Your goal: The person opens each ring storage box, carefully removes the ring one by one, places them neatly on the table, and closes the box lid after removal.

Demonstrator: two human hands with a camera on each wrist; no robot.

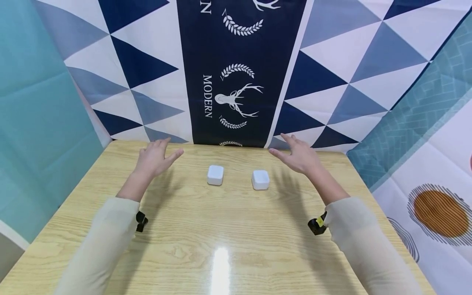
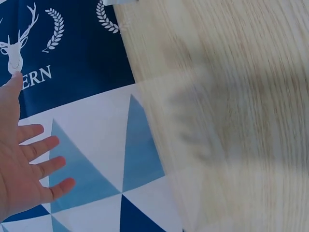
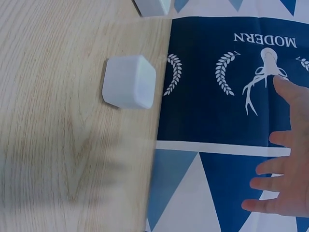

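Note:
Two white rounded cubes rest apart on the wooden table, a left cube (image 1: 215, 175) and a right cube (image 1: 260, 180). To the left of them my left hand (image 1: 154, 157) is held above the table, fingers extended and thumb spread toward the cubes. My right hand (image 1: 297, 155) hovers on the other side, beyond the right cube, its thumb pointing inward. Neither hand touches anything. The right wrist view shows the nearer cube (image 3: 128, 82) whole and part of the other cube (image 3: 153, 7) at the top edge. In the left wrist view the left hand's fingers (image 2: 46, 166) are spread.
The light wood table (image 1: 221, 221) meets a hanging cloth (image 1: 243, 82) with triangles and deer heads at its far edge. Teal cloth (image 1: 44, 123) hangs at the left, and a patterned white cloth (image 1: 435, 176) at the right. Each wrist carries a small black camera (image 1: 141, 221).

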